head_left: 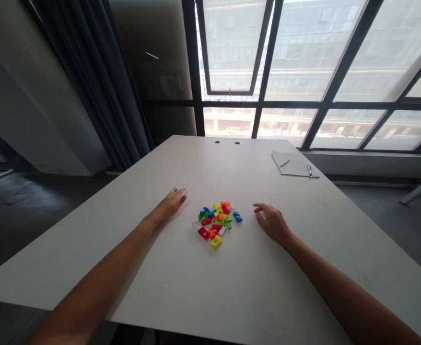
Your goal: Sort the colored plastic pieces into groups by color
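Observation:
A loose pile of small plastic pieces (216,224) lies on the white table (210,287), in red, yellow, green, blue, orange, white and clear. My left hand (170,203) rests left of the pile, fingers stretched out and apart from it. By its fingertips a small bluish spot shows; what it is I cannot make out. On the other side, my right hand (272,220) lies with its fingers loosely spread and nothing visible in them. The blue piece (237,217) at the pile's right edge is nearest to it, a short gap away. A yellow piece (216,242) sits at the near edge.
Sheets of paper (295,164) with two pens lie at the table's far right edge. Two dark round holes (227,142) are set near the far edge. Beyond stand large windows (293,52), with a dark curtain (99,81) at the left.

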`<state>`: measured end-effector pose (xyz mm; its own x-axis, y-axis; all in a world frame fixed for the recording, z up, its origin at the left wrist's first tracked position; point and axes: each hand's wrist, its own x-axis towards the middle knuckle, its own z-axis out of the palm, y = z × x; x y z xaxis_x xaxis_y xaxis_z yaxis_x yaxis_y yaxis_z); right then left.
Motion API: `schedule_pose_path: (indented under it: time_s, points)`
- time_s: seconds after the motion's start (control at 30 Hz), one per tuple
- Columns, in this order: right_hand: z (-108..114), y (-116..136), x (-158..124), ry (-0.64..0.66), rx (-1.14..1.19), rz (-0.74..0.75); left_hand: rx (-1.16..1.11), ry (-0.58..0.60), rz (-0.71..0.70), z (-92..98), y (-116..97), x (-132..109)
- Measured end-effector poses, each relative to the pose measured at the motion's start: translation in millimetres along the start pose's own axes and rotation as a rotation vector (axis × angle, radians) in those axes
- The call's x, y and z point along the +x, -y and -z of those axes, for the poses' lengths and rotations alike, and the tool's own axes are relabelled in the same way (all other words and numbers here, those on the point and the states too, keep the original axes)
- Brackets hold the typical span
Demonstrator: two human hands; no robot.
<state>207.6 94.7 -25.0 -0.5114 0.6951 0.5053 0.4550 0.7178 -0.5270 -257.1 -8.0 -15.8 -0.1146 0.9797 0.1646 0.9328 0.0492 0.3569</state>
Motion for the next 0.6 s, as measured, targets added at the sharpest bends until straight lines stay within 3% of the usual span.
schedule_pose_path:
  time_s: [0.17, 0.37, 0.6]
  points:
    - [3.4, 9.0, -1.9, 0.052, -0.005, 0.066, -0.104, 0.115, -0.118, -20.7, -59.1, -16.3]
    - [7.3, 20.6, -3.7, 0.210, -0.063, 0.238, -0.211, 0.212, -0.298, -36.4, -125.7, -34.3]
    - [5.4, 18.5, -4.1, 0.277, -0.115, 0.317, -0.268, 0.260, -0.403, -40.9, -164.6, -35.0]
